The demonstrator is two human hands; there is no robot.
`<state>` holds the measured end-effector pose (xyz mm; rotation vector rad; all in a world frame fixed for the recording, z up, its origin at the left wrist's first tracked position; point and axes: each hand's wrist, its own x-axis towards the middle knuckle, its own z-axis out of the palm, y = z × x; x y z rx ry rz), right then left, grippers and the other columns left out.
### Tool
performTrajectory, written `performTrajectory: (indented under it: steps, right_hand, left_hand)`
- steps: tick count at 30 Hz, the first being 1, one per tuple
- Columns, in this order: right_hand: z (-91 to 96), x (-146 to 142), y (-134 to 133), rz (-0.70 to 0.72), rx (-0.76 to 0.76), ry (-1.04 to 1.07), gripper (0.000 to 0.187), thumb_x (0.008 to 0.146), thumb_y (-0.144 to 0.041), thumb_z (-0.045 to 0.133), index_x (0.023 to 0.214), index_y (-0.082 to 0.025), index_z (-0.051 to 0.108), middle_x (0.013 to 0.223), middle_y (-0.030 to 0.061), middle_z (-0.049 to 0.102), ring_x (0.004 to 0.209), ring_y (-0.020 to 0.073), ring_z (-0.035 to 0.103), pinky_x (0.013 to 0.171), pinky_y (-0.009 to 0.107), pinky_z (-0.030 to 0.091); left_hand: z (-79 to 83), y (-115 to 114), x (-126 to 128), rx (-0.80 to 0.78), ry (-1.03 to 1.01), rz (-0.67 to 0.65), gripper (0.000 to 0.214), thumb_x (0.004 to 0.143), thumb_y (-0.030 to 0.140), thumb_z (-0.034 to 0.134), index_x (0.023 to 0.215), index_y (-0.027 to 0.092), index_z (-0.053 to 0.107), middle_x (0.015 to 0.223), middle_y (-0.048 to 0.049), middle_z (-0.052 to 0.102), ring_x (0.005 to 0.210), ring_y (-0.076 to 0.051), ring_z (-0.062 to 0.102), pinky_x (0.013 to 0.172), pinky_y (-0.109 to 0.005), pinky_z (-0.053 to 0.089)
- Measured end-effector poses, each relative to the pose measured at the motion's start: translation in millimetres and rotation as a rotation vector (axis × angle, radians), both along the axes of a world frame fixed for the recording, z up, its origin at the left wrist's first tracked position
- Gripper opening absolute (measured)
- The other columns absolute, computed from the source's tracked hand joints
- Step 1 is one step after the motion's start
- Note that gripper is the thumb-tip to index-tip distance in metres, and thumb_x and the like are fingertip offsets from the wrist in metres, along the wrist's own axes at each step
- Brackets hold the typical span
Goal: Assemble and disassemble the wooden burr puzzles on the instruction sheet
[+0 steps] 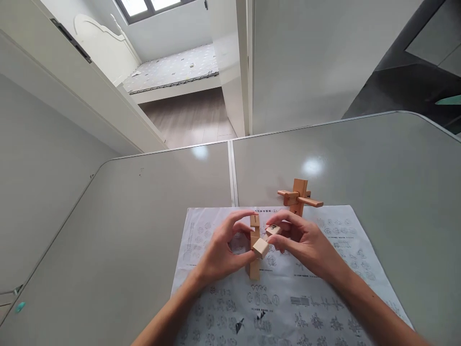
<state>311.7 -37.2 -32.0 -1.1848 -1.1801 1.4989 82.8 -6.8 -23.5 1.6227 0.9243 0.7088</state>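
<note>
My left hand (225,247) is curved around an upright, notched wooden puzzle piece (255,270), fingertips at its top end and thumb at its side. Between the thumb and fingers of my right hand (306,240) is a second pale wooden puzzle piece (261,248), with a dark mark on its far end. This piece lies across the front of the upright one, close against it; whether they interlock I cannot tell. Just beyond my right hand, a darker cross-shaped group of wooden pieces (298,196) rests at the sheet's far edge.
A printed sheet (216,214) with rows of small diagrams, torn in places, lies under both hands. It rests on a grey table (151,230) with a pale seam (233,173). Past the table are an open doorway, a bed (176,67) and a wall.
</note>
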Motion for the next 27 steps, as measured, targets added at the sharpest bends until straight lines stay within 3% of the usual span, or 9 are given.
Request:
performTrajectory:
  steps: [4,8,13,22,27]
  right_hand:
    - [-3.4,0.6,-1.0,-0.059,0.027,-0.017,0.024,0.091,-0.047,0.082,0.099,-0.024,0.08,0.066,-0.0038,0.058,0.057,0.013,0.057,0.056,0.026,0.052]
    - [-3.9,-0.5,-1.5,-0.11,0.052,-0.012,0.023,0.094,-0.048,0.08,0.105,-0.028,0.084,0.088,0.0013,0.073,0.064,0.0137,0.065,0.063,0.027,0.059]
    - [-3.3,-2.2,-1.2,-0.104,0.125,-0.101,0.033,0.103,-0.054,0.066,0.115,-0.028,0.083,0.111,0.0058,0.077,0.091,0.0212,0.076,0.083,0.033,0.066]
    - [-5.6,-4.9,-3.8,-0.148,0.055,-0.114,0.033,0.093,-0.054,0.079,0.11,-0.026,0.079,0.111,0.0083,0.083,0.096,0.0276,0.081,0.087,0.04,0.069]
    - [-3.8,-8.8,-2.6,-0.173,0.045,-0.093,0.035,0.088,-0.053,0.083,0.109,-0.025,0.078,0.112,0.0083,0.082,0.103,0.0277,0.081,0.088,0.037,0.07]
  left_hand:
    - [0.5,-0.4,-2.0,0.021,0.038,-0.008,0.071,0.08,0.018,0.086,0.144,0.028,0.056,0.134,-0.0101,0.069,0.099,-0.019,0.073,0.096,-0.035,0.058]
    - [0.8,-0.4,-3.1,0.029,0.053,-0.014,0.075,0.078,0.021,0.09,0.145,0.03,0.056,0.127,-0.0077,0.072,0.098,-0.02,0.072,0.098,-0.035,0.057]
    - [-1.0,-0.9,-2.6,0.04,0.055,-0.012,0.078,0.078,0.024,0.091,0.148,0.028,0.055,0.126,-0.0093,0.072,0.097,-0.02,0.072,0.098,-0.038,0.058]
    - [-2.5,-1.0,-0.7,0.022,0.035,0.023,0.073,0.079,0.02,0.088,0.144,0.028,0.056,0.128,-0.0098,0.07,0.095,-0.019,0.071,0.092,-0.035,0.059]
    - [-3.9,-0.6,-0.5,0.004,0.029,0.041,0.069,0.081,0.021,0.086,0.144,0.027,0.056,0.118,-0.0082,0.072,0.094,-0.018,0.07,0.092,-0.034,0.06]
